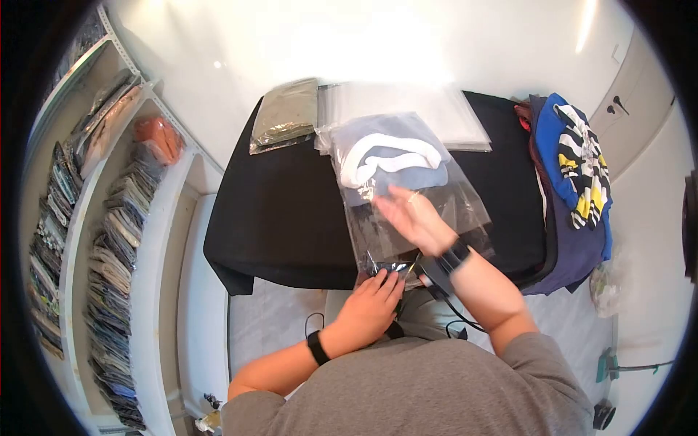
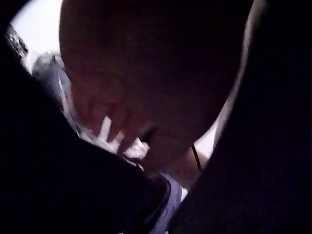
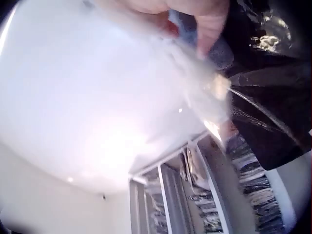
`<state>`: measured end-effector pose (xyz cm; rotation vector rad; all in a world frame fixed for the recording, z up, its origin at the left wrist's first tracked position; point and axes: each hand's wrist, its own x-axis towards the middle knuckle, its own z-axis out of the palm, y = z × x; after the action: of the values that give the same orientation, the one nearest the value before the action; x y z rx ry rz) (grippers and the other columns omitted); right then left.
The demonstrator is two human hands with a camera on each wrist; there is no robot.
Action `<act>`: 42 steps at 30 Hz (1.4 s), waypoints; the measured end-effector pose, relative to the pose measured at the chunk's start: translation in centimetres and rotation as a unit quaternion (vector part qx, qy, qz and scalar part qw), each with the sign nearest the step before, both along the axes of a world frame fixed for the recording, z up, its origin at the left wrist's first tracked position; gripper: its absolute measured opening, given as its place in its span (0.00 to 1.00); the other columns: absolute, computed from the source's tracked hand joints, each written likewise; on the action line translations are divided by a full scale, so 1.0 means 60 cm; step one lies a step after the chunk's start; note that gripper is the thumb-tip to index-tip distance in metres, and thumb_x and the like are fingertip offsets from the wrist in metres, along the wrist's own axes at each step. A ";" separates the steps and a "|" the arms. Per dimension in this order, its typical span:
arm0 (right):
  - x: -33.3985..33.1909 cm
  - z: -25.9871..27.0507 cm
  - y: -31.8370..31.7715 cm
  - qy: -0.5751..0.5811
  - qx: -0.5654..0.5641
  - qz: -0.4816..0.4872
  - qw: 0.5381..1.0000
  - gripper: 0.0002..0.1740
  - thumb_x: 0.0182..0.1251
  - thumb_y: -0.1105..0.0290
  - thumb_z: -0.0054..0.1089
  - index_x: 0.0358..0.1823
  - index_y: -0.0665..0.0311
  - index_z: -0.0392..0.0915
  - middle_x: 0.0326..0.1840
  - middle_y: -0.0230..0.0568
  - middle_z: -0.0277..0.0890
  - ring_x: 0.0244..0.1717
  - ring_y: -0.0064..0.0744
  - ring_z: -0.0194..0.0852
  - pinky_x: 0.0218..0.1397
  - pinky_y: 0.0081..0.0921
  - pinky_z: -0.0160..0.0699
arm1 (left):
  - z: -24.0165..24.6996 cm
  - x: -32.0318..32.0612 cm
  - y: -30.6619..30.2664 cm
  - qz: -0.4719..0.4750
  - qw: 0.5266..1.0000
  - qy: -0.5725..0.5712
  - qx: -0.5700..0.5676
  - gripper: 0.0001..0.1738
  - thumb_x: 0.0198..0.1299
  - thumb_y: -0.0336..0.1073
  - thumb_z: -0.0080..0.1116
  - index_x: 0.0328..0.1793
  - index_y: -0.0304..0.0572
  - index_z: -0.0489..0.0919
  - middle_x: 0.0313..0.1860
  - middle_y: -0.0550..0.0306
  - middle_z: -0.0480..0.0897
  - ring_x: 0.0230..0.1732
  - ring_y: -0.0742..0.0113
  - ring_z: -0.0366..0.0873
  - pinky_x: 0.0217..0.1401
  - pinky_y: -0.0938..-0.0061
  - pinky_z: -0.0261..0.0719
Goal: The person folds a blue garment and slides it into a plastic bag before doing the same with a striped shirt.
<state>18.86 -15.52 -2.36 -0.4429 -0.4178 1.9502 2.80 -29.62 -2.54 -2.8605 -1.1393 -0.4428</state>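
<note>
A grey-blue garment with a thick white trim (image 1: 392, 156) lies folded inside a clear plastic bag (image 1: 465, 200) on the black-covered table. The left hand (image 1: 374, 305) holds the bag's near end at the table's front edge, its fingers on top and its thumb hidden. Over the middle of the bag, just below the white trim, is the right hand (image 1: 411, 218), fingers extended and a little blurred. In the right wrist view the fingers and thumb (image 3: 209, 31) appear close to the garment. Most of the left wrist view is dark, with the left hand (image 2: 131, 107) in shadow.
A bagged olive garment (image 1: 287, 109) lies at the table's back left, beside a stack of clear bags (image 1: 429, 109). Several garments, one striped (image 1: 582, 163), are piled along the right edge. Shelves (image 1: 149, 247) of bagged clothes stand left. A black cable (image 1: 458, 312) hangs by the right wrist.
</note>
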 end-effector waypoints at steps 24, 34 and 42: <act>0.213 0.012 0.128 -0.424 0.016 0.151 0.893 0.26 0.57 0.74 0.68 0.55 0.68 0.68 0.44 0.42 0.79 0.39 0.31 0.81 0.44 0.21 0.83 | 0.030 -0.092 0.322 0.226 0.592 -0.474 -0.611 0.34 0.58 0.49 0.64 0.58 0.26 0.67 0.46 0.48 0.78 0.40 0.61 0.82 0.40 0.75 0.81; 0.246 0.012 -0.003 -0.322 0.014 0.148 0.935 0.24 0.61 0.74 0.63 0.57 0.68 0.66 0.39 0.42 0.80 0.40 0.27 0.82 0.42 0.18 0.79 | 0.023 -0.118 0.254 0.213 0.690 -0.443 -0.531 0.26 0.62 0.47 0.60 0.54 0.31 0.71 0.32 0.61 0.77 0.20 0.80 0.68 0.21 0.83 0.67; 0.262 0.054 -0.087 -0.703 0.344 -0.106 0.613 0.29 0.53 0.79 0.64 0.59 0.57 0.71 0.62 0.45 0.70 0.60 0.39 0.70 0.60 0.32 0.71 | 0.032 -0.176 0.151 0.131 0.955 -0.257 -0.064 0.31 0.52 0.23 0.61 0.65 0.40 0.70 0.64 0.48 0.70 0.57 0.57 0.74 0.57 0.68 0.73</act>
<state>34.58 -20.72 0.89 -1.3610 -1.9046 0.6574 -7.78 -20.56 -0.59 -2.7069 -1.6447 -1.1807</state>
